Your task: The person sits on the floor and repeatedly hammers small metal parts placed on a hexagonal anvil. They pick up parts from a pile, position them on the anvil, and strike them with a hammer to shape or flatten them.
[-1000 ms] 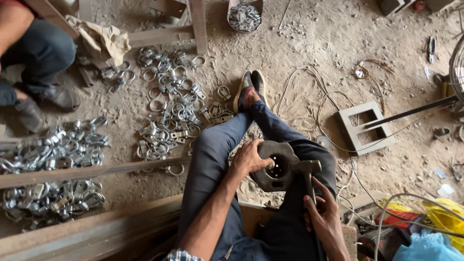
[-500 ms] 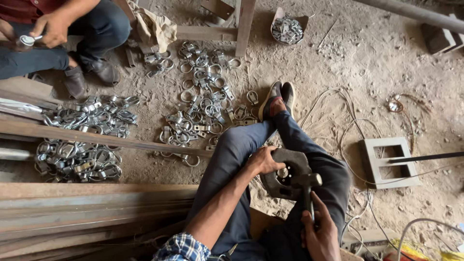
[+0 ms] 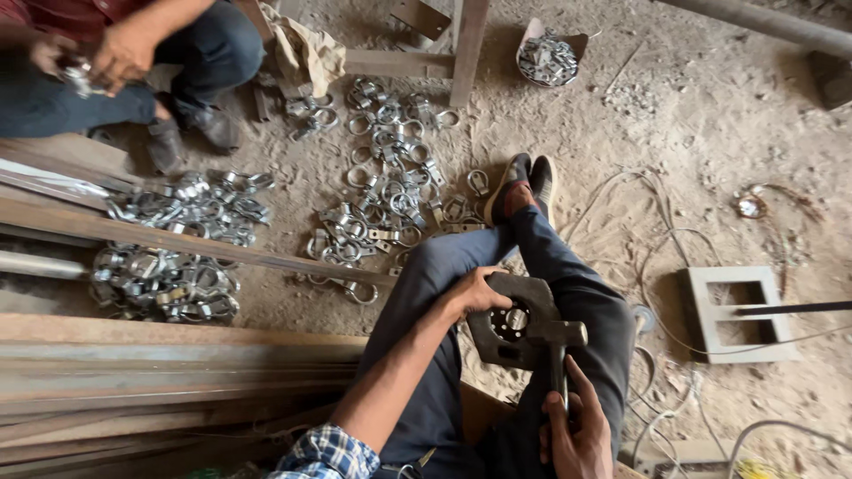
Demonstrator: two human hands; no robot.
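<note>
Sandy, gritty workshop ground (image 3: 674,151) spreads under the seated person, strewn with wire and metal parts.

The left hand (image 3: 475,293) has its fingers curled shut over the upper left edge of a dark grey, flat steel plate with a round toothed hole in its middle (image 3: 501,330), pinning it on the lap between the blue-trousered legs. The right hand (image 3: 575,435) is closed in a fist around the lower end of the handle of a dark steel hammer (image 3: 557,341). That handle runs almost straight up from the fist, away from the body, and the hammer's head lies crosswise at its top, just at the plate's right edge beside the hole; whether head and plate touch cannot be told. So the plate lies directly ahead of the right fist along the handle's long axis, while the left hand is the nearer, already on it.

Beyond the feet, a scatter of shiny ring-shaped metal clamps (image 3: 390,186) covers the ground, and more heap up (image 3: 169,257) beside long rusty steel bars (image 3: 169,364). A grey rectangular metal frame (image 3: 737,310) lies to the right. Another person's hands (image 3: 106,58) work at top left.
</note>
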